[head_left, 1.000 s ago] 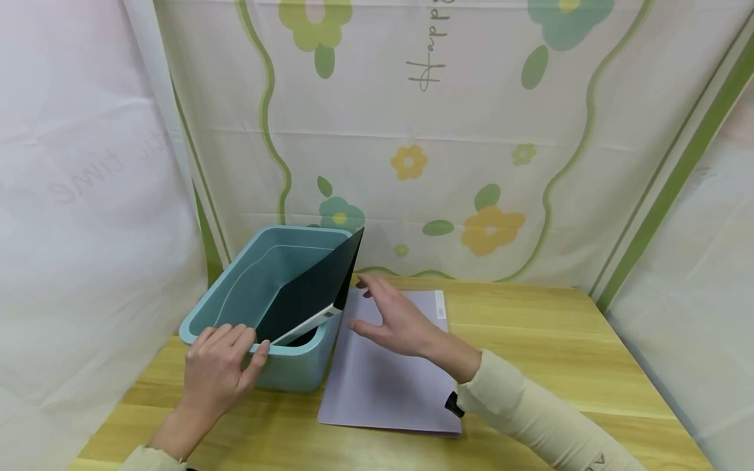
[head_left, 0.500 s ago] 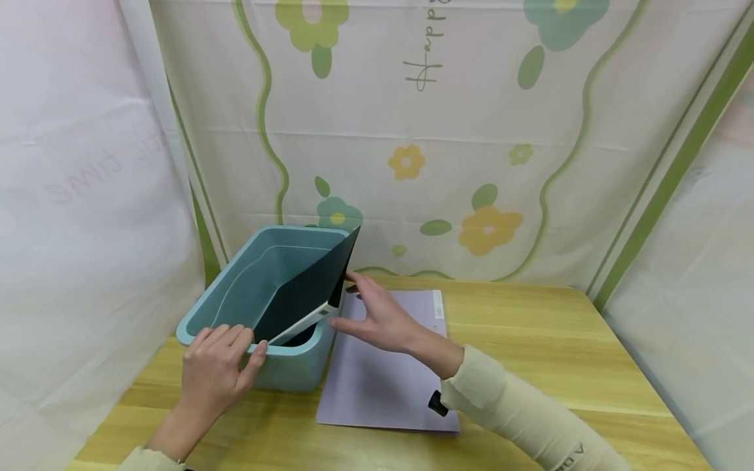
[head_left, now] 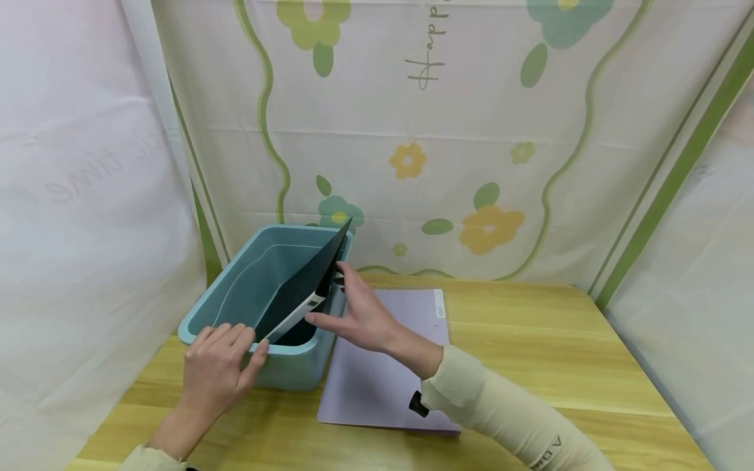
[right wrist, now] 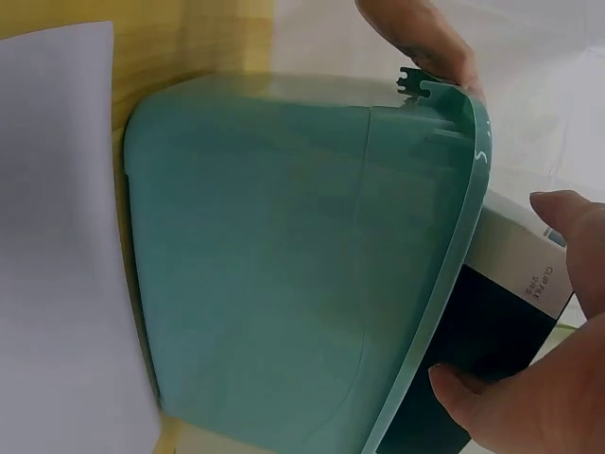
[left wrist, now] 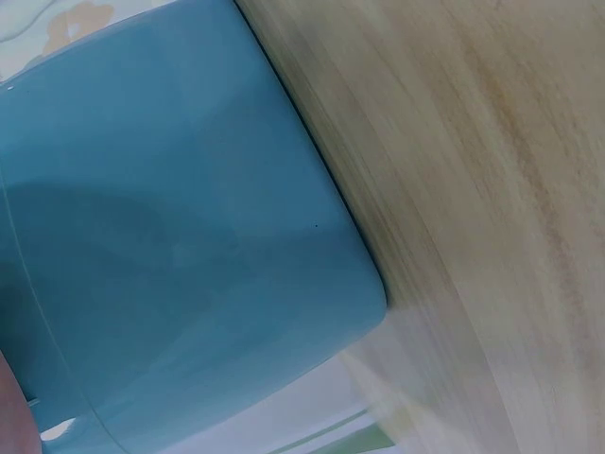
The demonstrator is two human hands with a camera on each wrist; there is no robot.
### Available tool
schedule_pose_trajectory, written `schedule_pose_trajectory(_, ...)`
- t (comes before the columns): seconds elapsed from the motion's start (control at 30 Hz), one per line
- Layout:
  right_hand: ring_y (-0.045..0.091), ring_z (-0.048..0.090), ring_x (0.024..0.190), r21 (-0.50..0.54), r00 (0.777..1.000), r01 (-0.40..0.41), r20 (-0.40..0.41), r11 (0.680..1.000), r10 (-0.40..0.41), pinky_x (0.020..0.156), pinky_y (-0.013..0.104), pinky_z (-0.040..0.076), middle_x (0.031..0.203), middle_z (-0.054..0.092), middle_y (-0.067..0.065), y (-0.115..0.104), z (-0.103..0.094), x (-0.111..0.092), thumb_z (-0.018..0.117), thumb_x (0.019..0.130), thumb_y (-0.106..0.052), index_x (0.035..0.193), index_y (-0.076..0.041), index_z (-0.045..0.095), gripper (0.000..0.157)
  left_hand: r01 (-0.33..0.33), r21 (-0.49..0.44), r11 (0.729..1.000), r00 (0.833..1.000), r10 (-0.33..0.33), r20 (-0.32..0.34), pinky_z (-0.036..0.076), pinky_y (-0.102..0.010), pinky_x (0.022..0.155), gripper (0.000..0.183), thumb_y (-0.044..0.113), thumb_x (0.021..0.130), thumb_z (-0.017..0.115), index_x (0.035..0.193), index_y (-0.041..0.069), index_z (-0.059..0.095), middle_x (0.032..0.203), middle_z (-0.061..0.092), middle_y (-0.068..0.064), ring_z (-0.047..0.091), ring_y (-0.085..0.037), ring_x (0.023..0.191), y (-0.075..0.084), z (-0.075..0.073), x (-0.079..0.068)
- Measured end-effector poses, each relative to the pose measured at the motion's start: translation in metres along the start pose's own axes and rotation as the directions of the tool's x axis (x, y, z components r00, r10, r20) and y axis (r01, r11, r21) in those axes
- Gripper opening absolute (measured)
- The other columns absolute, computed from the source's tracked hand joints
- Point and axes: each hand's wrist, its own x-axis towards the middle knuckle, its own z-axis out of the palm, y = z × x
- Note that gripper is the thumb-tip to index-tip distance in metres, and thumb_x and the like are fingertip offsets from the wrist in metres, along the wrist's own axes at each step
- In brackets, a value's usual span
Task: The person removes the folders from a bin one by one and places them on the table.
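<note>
The black folder (head_left: 303, 284) stands tilted inside the blue bin (head_left: 291, 350), left of centre in the head view, its top corner sticking up beyond the bin's far right rim. Its white spine (head_left: 294, 318) faces the lower part of the frame; the right wrist view shows "CLIP FILE" printed on it.

The left hand (head_left: 216, 361), lower left of centre, has its fingers curled over the bin's near rim. The right hand (head_left: 364, 314) is spread — thumb at the spine, fingers against the folder's outer cover; how hard it presses, I cannot tell.

Beside the bin, under the right forearm, a purple folder (head_left: 377, 379) lies flat on the table (head_left: 542, 347).

The black folder looks light and stiff, with smooth covers that may slide under the fingers; the spine seems the firmest place to hold, the loose cover edge a poorer one, since it could flap open. The bin looks like light plastic that could shift when pushed — its rim gives a sure hold.
</note>
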Motion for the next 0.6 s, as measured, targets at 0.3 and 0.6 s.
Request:
schedule_pose_trajectory(0.3,0.026,0.043,0.144,0.078,1.0,-0.016,-0.008,0.997,0.017,0.11,0.045,0.044,0.164,0.027,0.01,-0.003,0.007,0.006,0.078,0.089,-0.044,0.163,-0.008,0.01,0.107,-0.011,-0.002,1.0,1.0,0.011,-0.018,0.033,-0.039,0.054,0.053,0.048,0.106,0.038,0.067,0.013,0.042,0.06,0.032,0.006,0.033,-0.017,0.052,0.001,0.0,0.001)
schedule_pose_trajectory(0.6,0.022,0.049,0.138,0.125,0.996,0.093,-0.027,0.988,-0.09,0.112,0.043,0.042,0.15,0.042,-0.001,-0.004,0.011,0.014,0.078,0.09,-0.036,0.158,-0.018,0.022,0.09,-0.019,-0.001,1.0,0.999,0.019,-0.03,0.034,-0.039,0.054,0.053,0.048,0.106,0.038,0.067,0.012,0.042,0.06,0.033,0.006,0.033,-0.017,0.052,0.0,0.001,0.001)
